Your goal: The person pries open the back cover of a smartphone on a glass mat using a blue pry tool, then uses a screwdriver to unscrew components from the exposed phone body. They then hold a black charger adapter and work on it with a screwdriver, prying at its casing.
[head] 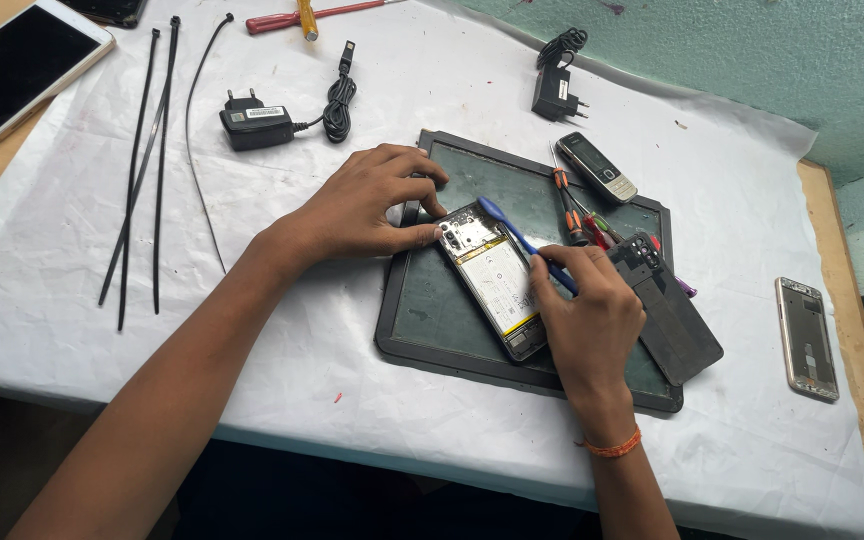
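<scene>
An opened smartphone [492, 280] lies back-up on a dark framed work mat [422, 320], its battery and circuit board showing. My left hand [367, 205] rests on the phone's upper end, fingertips pressing its top edge. My right hand [587, 315] grips a blue plastic pry tool [508, 228] whose flat tip sits at the phone's top right corner. The removed dark back cover [677, 320] lies on the mat just right of my right hand.
Small screwdrivers [572, 215] and a bar phone [597, 167] lie at the mat's far side. Two chargers [255, 125] [555, 92], black cable ties [142, 160], a red screwdriver [292, 18], a white phone [17, 65] and a gold phone frame [807, 338] lie around on white cloth.
</scene>
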